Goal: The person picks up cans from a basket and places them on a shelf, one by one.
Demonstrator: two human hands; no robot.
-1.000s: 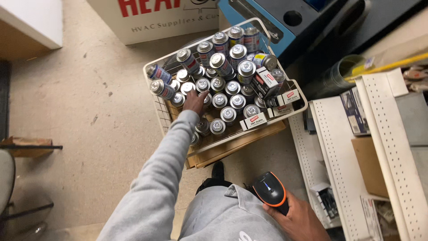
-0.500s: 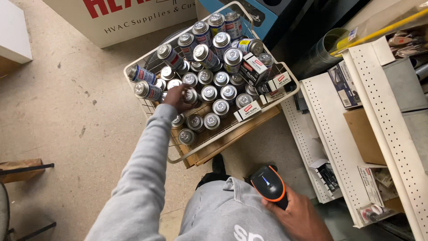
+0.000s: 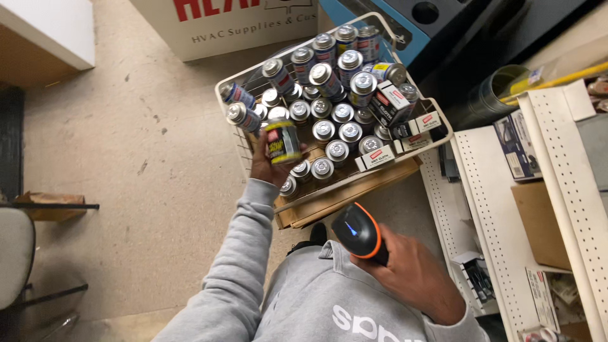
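My left hand (image 3: 269,164) grips a small metal can (image 3: 282,141) with a dark and yellow label, lifted just above the near left part of a white wire basket (image 3: 437,140). Several more silver-lidded cans (image 3: 329,95) fill the basket, some upright, some lying on their sides. A few small white and red boxes (image 3: 392,104) lie along its right side. My right hand (image 3: 405,272) holds a black and orange handheld scanner (image 3: 358,231) over my lap, its head turned toward the can.
The basket rests on a flat wooden board (image 3: 342,199) on the concrete floor. White perforated shelving (image 3: 487,209) with boxes stands at the right. A white cardboard carton (image 3: 240,22) and a blue machine (image 3: 405,31) sit behind the basket. A chair (image 3: 16,247) is at the left.
My left hand has closed on one can and lifted it out of the basket toward me. My right hand has raised the scanner up and forward toward it.
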